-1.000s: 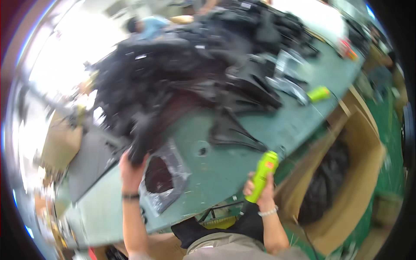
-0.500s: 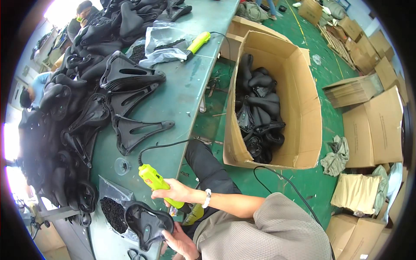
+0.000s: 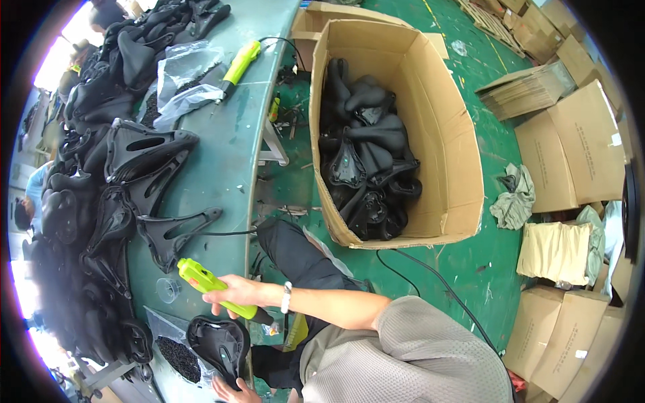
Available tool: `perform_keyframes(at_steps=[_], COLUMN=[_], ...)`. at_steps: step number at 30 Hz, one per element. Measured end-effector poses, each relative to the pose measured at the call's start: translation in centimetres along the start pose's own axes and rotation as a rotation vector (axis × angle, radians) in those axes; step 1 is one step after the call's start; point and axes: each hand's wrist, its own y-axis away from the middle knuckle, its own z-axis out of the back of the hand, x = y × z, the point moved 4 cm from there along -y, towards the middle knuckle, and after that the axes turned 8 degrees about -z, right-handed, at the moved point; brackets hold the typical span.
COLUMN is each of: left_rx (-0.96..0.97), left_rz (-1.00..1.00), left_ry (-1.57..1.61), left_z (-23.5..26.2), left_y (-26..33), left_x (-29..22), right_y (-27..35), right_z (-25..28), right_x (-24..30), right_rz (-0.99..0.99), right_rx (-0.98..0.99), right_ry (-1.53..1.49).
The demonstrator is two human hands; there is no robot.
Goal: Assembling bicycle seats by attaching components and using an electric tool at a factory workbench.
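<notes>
My right hand (image 3: pixel 232 295), with a white band at its wrist, is wrapped around a yellow-green electric screwdriver (image 3: pixel 199 275). The screwdriver's dark end points back toward my body. Low in the picture, my left hand (image 3: pixel 235 391) grips the narrow end of a black bicycle saddle (image 3: pixel 218 344), whose hollow underside faces up at the table's edge. Beside the saddle lies an opened clear plastic bag holding small black pieces (image 3: pixel 178 357), too small to make out singly. A small clear round dish (image 3: pixel 168 289) stands farther along the table.
Black saddle shells (image 3: pixel 151 149) and a large heap of saddles (image 3: pixel 74 221) cover the table's left. A second electric screwdriver (image 3: pixel 243 62) lies near another plastic bag (image 3: pixel 191 74). Right of the green table (image 3: pixel 232 161) stands a cardboard box (image 3: pixel 437 127) containing saddles. People are in the background.
The view has shifted, so the table and box appear farther left and higher. My left hand has moved toward the saddle's narrow end, and the saddle has turned. The screwdriver stays in my right hand.
</notes>
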Motion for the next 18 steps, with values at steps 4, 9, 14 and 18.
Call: perform_keyframes(at_steps=[4,9,14,18], left_rx=[0.073,0.095,0.027,0.108], left_rz=[-0.001,-0.041,-0.085,0.021], left_ry=[0.015,0.167,0.18,0.175], left_z=[1.0,2.4,1.5,1.3], left_y=[-1.6,-4.1,-3.0,-3.5], left_x=[-4.0,-7.1,-5.4,-6.1], right_y=[-2.0,-3.4,-4.3,-4.3], right_z=[1.4,3.6,3.6,3.5], right_x=[0.4,0.9,0.4,0.8], right_rz=[-0.028,0.003,-0.043,-0.03], right_rx=[0.055,0.148,0.207,0.172], right_ry=[-0.06,-0.191,-0.3,-0.309])
